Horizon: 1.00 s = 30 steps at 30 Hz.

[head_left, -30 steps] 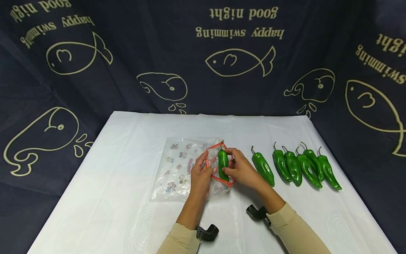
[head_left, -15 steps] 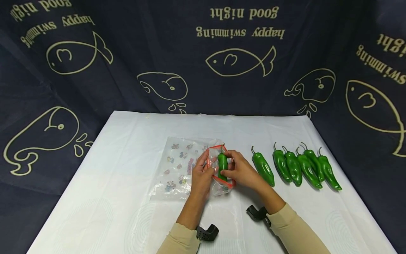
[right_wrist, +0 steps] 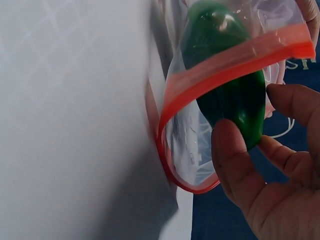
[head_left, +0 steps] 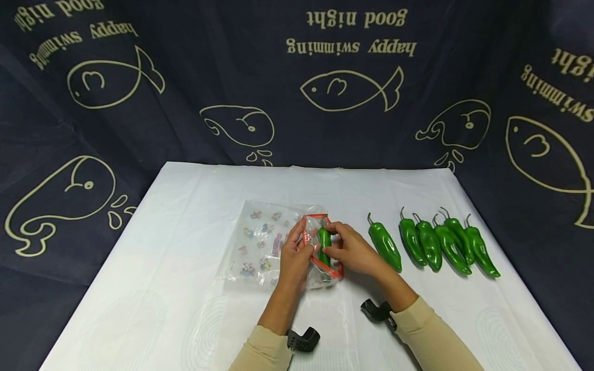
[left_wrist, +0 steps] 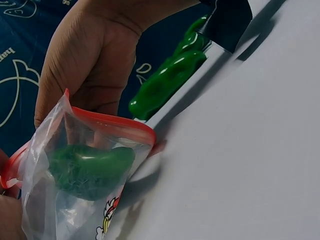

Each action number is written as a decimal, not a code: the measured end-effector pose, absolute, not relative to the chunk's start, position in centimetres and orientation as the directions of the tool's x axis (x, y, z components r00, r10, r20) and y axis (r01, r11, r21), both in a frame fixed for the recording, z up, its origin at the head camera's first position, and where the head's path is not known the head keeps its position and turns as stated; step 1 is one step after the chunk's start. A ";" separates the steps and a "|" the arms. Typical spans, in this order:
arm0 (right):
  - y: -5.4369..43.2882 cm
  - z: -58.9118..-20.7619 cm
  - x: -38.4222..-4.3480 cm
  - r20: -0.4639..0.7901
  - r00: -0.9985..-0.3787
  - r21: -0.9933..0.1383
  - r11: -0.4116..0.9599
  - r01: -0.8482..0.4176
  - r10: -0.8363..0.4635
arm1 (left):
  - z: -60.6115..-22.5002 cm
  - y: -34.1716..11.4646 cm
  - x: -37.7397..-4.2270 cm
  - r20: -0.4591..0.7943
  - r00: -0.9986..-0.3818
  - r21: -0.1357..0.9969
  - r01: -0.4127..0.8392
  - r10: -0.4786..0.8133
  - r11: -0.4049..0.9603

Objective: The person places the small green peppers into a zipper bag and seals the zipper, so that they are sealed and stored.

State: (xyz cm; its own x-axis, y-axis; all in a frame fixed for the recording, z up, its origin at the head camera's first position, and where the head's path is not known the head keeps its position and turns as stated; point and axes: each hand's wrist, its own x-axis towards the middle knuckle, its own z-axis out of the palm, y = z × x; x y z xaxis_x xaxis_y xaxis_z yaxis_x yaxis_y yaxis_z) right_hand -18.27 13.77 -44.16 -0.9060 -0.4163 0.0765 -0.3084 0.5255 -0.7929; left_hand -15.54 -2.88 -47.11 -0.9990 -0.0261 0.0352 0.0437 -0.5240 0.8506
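Your right hand (head_left: 353, 250) pinched between its fingers a green pepper (head_left: 324, 241), partly inside the clear bag (head_left: 255, 247). Beside these fingers, your left hand (head_left: 294, 260) held the bag.

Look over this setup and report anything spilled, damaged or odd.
No spill or damage shows on the clear plastic bag or green peppers. What looks odd is the lettering on the dark backdrop: it stands upside down in the head view. One pepper lies apart from the cluster of five, perhaps harmlessly.
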 end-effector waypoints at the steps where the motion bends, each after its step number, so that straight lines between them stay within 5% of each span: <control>1: 13.8 -44.2 -18.3 0.075 -0.906 -0.790 0.530 -0.309 -0.417 | -47.1 -2.9 -15.5 0.035 -0.999 0.851 0.044 -0.027 -0.524; 30: 13.6 -45.1 -18.5 0.021 -0.884 -0.789 0.535 -0.302 -0.468 | -46.9 -2.8 -15.5 -0.015 -1.000 0.849 -0.002 -0.020 -0.528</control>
State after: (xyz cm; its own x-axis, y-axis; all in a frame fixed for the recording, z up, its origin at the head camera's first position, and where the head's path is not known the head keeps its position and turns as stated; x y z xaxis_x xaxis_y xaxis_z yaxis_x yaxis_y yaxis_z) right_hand -18.52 13.61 -45.06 -0.8837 -0.4675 0.0213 -0.3020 0.5350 -0.7890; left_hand -15.51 -2.85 -46.91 -0.9997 -0.0203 -0.0153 -0.0023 -0.5280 0.8493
